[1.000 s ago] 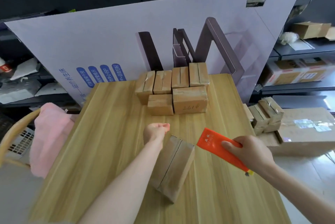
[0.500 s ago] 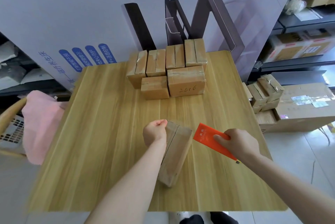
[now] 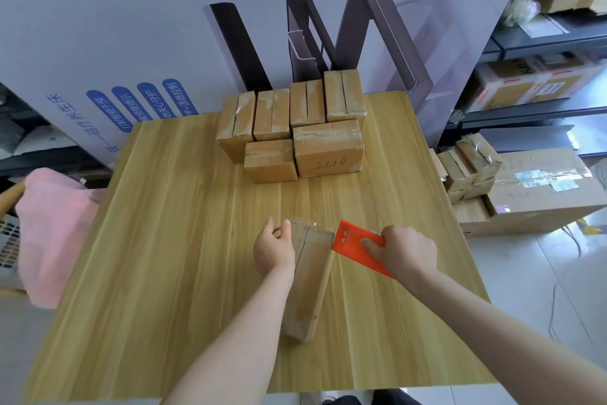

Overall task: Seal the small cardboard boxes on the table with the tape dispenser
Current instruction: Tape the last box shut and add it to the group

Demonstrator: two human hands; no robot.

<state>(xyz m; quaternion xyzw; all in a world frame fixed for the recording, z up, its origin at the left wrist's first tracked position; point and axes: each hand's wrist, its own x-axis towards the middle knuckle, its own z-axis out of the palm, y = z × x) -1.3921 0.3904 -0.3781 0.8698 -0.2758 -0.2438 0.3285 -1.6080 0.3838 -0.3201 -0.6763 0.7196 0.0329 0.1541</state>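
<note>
A small cardboard box (image 3: 308, 276) lies lengthwise on the wooden table (image 3: 170, 240), its two top flaps meeting along a middle seam, with clear tape over its far end. My left hand (image 3: 274, 248) grips the box's far left corner, fingers curled. My right hand (image 3: 402, 250) holds an orange tape dispenser (image 3: 353, 245), whose front edge touches the box's far right corner. Several more small boxes (image 3: 292, 129) stand grouped at the table's far edge; one is marked "2616".
A large white printed cardboard sheet (image 3: 131, 43) stands behind the table. A pink cloth (image 3: 49, 227) hangs over a chair at the left. To the right are more small boxes (image 3: 469, 168) on a big carton (image 3: 542, 194), and shelves of parcels (image 3: 532, 83).
My left hand came down from above the box and took hold of its far corner. My right hand brought the orange dispenser left until it met the box. The camera tilted downward.
</note>
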